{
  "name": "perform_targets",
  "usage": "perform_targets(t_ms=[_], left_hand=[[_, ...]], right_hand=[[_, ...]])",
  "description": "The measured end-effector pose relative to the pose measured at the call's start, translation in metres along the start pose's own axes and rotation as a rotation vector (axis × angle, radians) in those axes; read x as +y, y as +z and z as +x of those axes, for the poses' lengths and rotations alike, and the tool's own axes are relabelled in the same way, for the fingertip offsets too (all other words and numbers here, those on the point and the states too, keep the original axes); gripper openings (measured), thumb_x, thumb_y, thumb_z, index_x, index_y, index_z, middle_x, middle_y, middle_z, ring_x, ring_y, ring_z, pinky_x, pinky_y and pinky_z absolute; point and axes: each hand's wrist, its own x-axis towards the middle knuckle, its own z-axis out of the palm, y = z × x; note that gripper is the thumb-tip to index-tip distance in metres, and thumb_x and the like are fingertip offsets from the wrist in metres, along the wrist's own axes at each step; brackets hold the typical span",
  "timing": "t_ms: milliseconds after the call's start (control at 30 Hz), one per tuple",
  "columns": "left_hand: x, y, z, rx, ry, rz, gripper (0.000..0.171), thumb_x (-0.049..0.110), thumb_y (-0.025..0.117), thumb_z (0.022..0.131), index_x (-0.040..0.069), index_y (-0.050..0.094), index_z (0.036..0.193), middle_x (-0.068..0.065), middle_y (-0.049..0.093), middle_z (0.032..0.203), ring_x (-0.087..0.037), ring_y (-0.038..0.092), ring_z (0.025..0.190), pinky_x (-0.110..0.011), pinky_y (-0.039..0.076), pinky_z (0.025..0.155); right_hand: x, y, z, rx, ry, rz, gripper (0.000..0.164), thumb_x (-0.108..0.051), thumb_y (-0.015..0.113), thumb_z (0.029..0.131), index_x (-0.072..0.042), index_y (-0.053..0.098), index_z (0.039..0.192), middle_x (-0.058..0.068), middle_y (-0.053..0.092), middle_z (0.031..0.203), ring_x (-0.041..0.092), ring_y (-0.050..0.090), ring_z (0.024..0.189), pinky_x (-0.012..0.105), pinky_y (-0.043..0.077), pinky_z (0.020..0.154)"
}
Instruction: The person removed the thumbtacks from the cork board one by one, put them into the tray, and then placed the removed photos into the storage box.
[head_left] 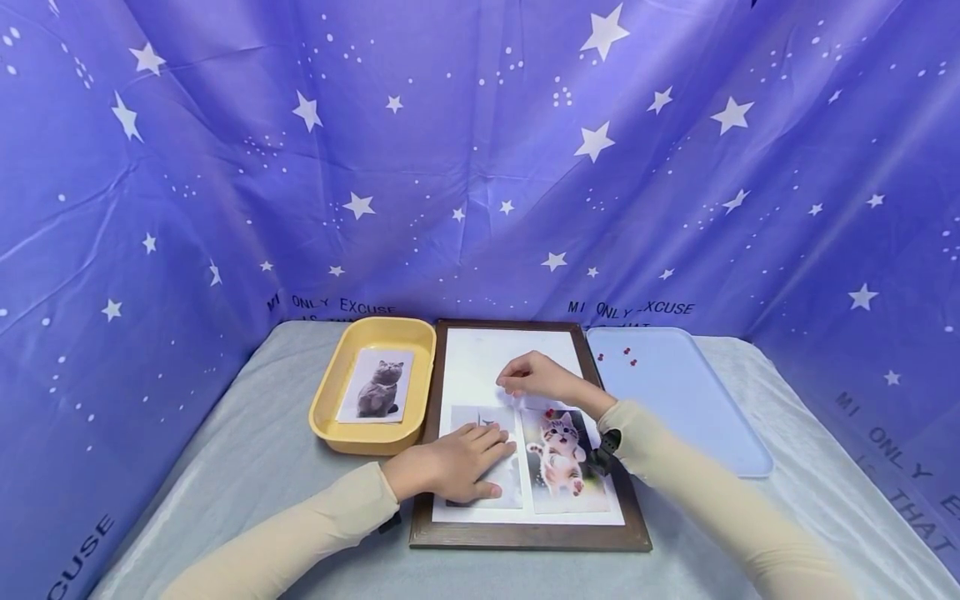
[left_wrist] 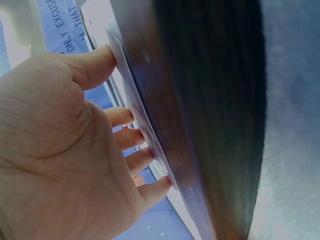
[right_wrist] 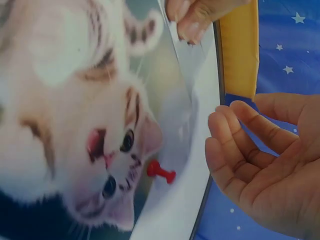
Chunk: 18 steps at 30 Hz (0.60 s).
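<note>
My left hand [head_left: 468, 462] lies with spread fingers on a pale photo [head_left: 510, 492], pressing it against the white board [head_left: 480, 358]; the hand covers most of the picture. The left wrist view shows the fingertips [left_wrist: 142, 157] touching the sheet. Above that photo's top edge is my right hand [head_left: 543, 377], its fingers bent toward the thumb. No held thing shows in the right wrist view, but the fingertips may hide something small. Beside the pale photo lies a kitten photo [head_left: 558, 467], with a red push pin [right_wrist: 161, 172] at its top edge.
A brown wooden frame [head_left: 528, 537] borders the board. To its left stands a yellow tray [head_left: 322, 417] with a grey cat photo [head_left: 378, 387] in it. On the right, a light-blue tray [head_left: 690, 400] bears several red push pins [head_left: 627, 351]. A starry curtain hangs behind.
</note>
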Motion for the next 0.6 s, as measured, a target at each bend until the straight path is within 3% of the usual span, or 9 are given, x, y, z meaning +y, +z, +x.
perform_targets(t_ms=[233, 400, 600], left_hand=[[0.000, 0.000, 0.001, 0.007, 0.008, 0.017, 0.068, 0.055, 0.045, 0.105, 0.018, 0.031, 0.161, -0.004, 0.030, 0.167, -0.024, 0.024, 0.157, -0.042, 0.024, 0.129], [0.000, -0.002, 0.002, -0.013, 0.001, 0.019, 0.069, 0.055, 0.044, 0.105, 0.020, 0.029, 0.162, -0.003, 0.029, 0.168, -0.022, 0.022, 0.158, -0.041, 0.023, 0.129], [0.001, -0.005, 0.002, -0.028, -0.002, 0.023, 0.069, 0.055, 0.045, 0.104, 0.020, 0.029, 0.162, -0.002, 0.029, 0.168, -0.021, 0.022, 0.158, -0.041, 0.024, 0.129]], right_hand=[[-0.002, 0.010, 0.005, -0.050, 0.016, -0.003, 0.022, -0.008, 0.061, 0.099, 0.009, 0.073, 0.107, 0.023, 0.073, 0.087, 0.021, 0.067, 0.072, 0.021, 0.051, 0.064], [-0.001, 0.012, 0.009, -0.080, 0.032, -0.008, 0.020, -0.008, 0.062, 0.099, 0.008, 0.073, 0.105, 0.019, 0.070, 0.077, 0.013, 0.060, 0.066, 0.017, 0.045, 0.060], [0.000, 0.012, 0.015, -0.107, 0.031, -0.045, 0.021, -0.012, 0.063, 0.100, 0.005, 0.074, 0.105, 0.014, 0.070, 0.076, 0.013, 0.059, 0.066, 0.019, 0.046, 0.062]])
